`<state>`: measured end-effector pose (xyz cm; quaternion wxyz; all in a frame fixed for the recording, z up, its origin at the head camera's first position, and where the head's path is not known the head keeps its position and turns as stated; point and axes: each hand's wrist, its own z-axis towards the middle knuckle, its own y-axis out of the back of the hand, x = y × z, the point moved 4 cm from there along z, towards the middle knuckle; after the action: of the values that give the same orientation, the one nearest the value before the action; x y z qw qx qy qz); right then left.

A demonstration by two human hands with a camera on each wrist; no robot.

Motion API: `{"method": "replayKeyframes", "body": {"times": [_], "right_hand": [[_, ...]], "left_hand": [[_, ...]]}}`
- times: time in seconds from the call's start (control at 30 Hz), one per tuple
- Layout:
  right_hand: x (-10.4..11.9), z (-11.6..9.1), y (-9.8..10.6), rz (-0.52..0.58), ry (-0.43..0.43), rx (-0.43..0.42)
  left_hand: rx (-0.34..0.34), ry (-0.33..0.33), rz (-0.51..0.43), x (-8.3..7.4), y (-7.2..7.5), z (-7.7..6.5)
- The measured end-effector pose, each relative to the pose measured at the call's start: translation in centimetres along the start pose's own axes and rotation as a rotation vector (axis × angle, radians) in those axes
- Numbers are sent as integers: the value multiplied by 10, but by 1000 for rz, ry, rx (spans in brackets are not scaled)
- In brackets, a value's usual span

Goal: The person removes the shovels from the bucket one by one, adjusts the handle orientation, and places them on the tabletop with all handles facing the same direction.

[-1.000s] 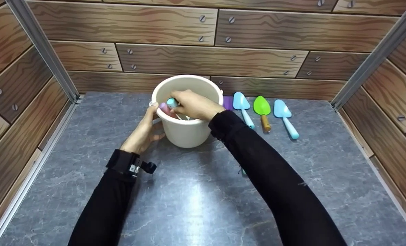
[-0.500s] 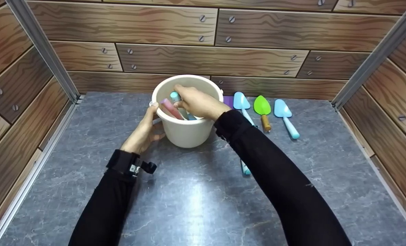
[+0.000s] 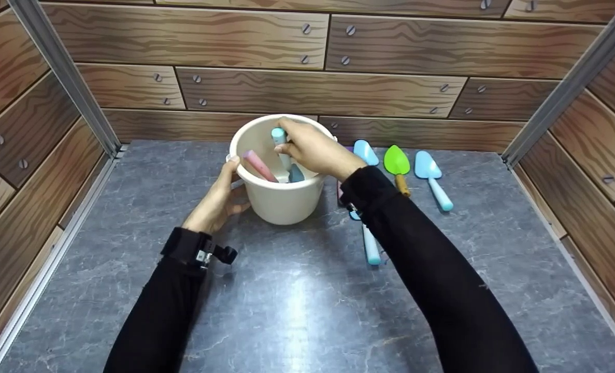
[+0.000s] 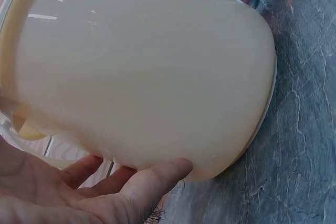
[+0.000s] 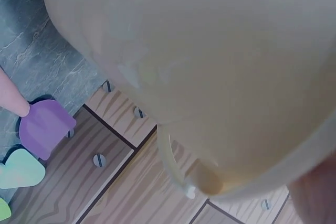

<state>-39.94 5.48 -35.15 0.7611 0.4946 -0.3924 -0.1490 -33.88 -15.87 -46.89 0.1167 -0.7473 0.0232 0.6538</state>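
A cream bucket (image 3: 283,204) stands upright near the back wall. My left hand (image 3: 211,204) rests on its left side, a fingertip at the rim; in the left wrist view the fairly straight thumb and spread fingers touch the outer wall. My right hand (image 3: 312,147), reaching in over the right rim, pinches the top of a turquoise-handled trowel (image 3: 279,137). Beside it inside the bucket, a pink handle with a purple end (image 3: 258,165) leans left. Low in the bucket shows a dark blue blade (image 3: 296,174); I cannot tell which handle it belongs to.
Right of the bucket lie a light blue trowel (image 3: 365,152), a green trowel with brown handle (image 3: 397,159) and another blue trowel (image 3: 428,166). Nearer is a turquoise handle (image 3: 371,248). A purple-bladed shovel (image 5: 47,124) lies beside the bucket. Wood-patterned walls (image 3: 266,90) surround the grey surface.
My right hand has moved up and right inside the bucket, raising the turquoise-handled trowel. The pink handle shows more fully. My left hand and the bucket stay put.
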Motion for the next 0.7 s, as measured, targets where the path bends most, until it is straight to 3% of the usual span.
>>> {"method": "replayKeyframes", "body": {"times": [0.43,0.7], "right_hand": [[8,-20,25,145,-13,-25],[16,-27,41,173,37,-97]], "left_hand": [[-4,-2,-16,1,-1,1],[-2,-2,-20,0,-1,0]]}}
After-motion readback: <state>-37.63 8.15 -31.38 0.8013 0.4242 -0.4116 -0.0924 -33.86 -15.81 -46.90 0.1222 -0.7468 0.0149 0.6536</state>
